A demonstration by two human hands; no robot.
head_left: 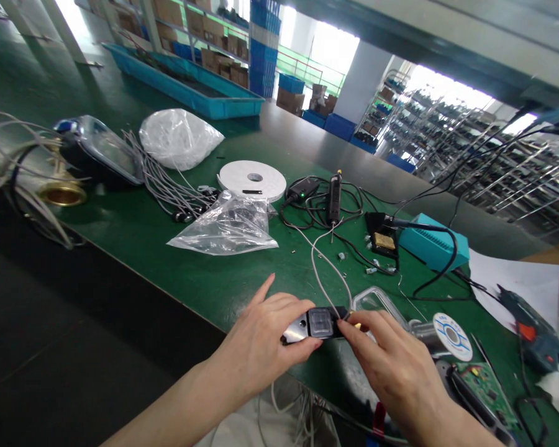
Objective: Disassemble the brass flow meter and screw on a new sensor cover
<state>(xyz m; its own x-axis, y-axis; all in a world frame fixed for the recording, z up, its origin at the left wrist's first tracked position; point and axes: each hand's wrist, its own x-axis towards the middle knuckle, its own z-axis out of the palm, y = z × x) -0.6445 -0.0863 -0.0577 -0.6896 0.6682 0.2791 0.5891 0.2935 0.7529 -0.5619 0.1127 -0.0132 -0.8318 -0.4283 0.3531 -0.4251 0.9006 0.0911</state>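
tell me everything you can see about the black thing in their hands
The black plastic housing is a flat, elongated unit held roughly level above the green bench, gripped by the left hand along its left part and the right hand at its right end. A square clear window sits on its top face, and a shiny metal plate shows at its left end. A thin grey cable runs up from the right end. Its underside is hidden.

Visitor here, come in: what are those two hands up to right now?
Left hand, right hand gripping small black device with clear window. Grey cable rising from it. Clear plastic case just beyond.
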